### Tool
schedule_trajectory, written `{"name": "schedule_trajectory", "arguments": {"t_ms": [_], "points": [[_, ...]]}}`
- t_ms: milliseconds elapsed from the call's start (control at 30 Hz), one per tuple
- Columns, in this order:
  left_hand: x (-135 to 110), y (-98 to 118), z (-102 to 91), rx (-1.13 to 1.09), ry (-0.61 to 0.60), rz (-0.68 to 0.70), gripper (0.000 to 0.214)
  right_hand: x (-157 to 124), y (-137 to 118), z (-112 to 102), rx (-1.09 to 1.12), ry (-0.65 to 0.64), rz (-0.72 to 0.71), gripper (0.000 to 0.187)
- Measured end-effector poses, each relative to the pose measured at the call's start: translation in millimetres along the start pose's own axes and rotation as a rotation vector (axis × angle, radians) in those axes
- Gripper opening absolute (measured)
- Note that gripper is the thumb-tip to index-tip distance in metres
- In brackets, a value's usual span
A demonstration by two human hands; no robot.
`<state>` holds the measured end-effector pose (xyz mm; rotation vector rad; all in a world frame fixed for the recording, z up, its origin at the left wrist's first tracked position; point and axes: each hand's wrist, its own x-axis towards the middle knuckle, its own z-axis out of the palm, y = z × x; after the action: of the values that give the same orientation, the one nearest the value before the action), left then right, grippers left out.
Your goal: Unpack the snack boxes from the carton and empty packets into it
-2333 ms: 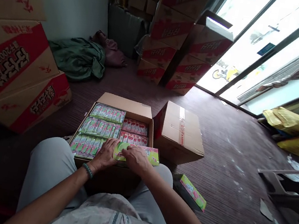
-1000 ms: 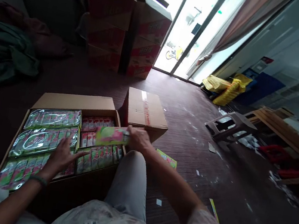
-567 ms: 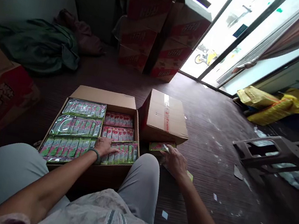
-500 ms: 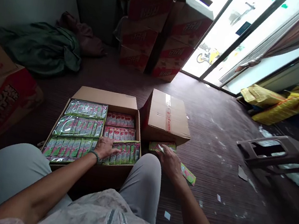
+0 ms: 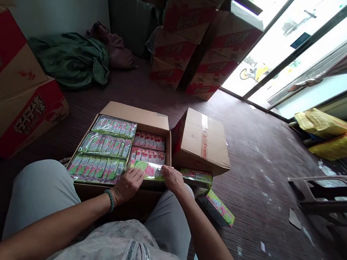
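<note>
An open carton (image 5: 152, 119) sits between my knees. Rows of clear-wrapped packs of snack sticks fill it, with green-and-pink packs (image 5: 105, 145) on the left and reddish packs (image 5: 148, 156) at the back right. At its front right corner lies a snack pack (image 5: 150, 170) with its green, pink and white printed face up. My left hand (image 5: 132, 181) grips this pack's left end with curled fingers and wears a beaded bracelet. On its right end, my right hand (image 5: 172, 178) is closed, fingertips at the upper edge. The pack's underside is hidden.
A taped carton (image 5: 205, 137) stands to the right, with more snack packs (image 5: 220, 208) on the floor before it. Red-printed cartons rise at the left (image 5: 28, 107) and back (image 5: 185, 22). A plastic stool (image 5: 332, 188) is at the right; paper scraps dot the floor.
My right hand has come left from the packs beside the carton to the front right pack. That place now shows a printed face instead of stick wrappers. The view has shifted left.
</note>
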<state>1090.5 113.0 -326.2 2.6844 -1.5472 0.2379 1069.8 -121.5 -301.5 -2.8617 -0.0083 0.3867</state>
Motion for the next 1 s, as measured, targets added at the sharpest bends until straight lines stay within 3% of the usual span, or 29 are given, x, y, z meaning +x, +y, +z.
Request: {"name": "schedule_trajectory", "arguments": {"t_ms": [67,133,233,300,400,533,733,867,1000], "points": [[-7.6,-4.1,6.3,-0.033,-0.012,0.065,0.035,3.2,-0.1,2.7,-0.02,-0.011,-0.011,0.03],[-13.5,-10.7,9.1,-0.058,0.033,-0.021,0.036,3.6,-2.7,2.4,-0.041,-0.012,-0.031,0.032],[-14.6,-25.9,8.2,-0.099,0.081,-0.345,0.08,3.6,-18.5,-1.1,-0.074,-0.008,-0.113,0.032],[-12.0,-36.8,8.7,-0.176,0.015,-0.423,0.101,6.3,-39.3,-3.4,-0.093,-0.022,-0.202,0.03],[-9.7,-46.9,14.3,-0.27,-0.063,-0.4,0.083,14.4,-76.0,-5.1,-0.124,-0.061,-0.321,0.026],[-10.8,-48.6,16.2,-0.277,-0.027,-0.398,0.066,21.9,-99.3,-6.4,-0.17,-0.094,-0.38,0.028],[-9.6,-48.9,2.1,-0.28,-0.06,-0.387,0.074,15.5,-62.2,-11.3,-0.234,-0.145,-0.354,0.031],[-8.2,-48.9,-2.3,-0.286,-0.08,-0.395,0.071,4.3,-13.1,-17.5,-0.279,-0.173,-0.257,0.031],[-10.1,-50.8,-0.2,-0.286,-0.081,-0.408,0.066,-9.6,41.9,-37.9,-0.318,-0.18,-0.124,0.028]]}}
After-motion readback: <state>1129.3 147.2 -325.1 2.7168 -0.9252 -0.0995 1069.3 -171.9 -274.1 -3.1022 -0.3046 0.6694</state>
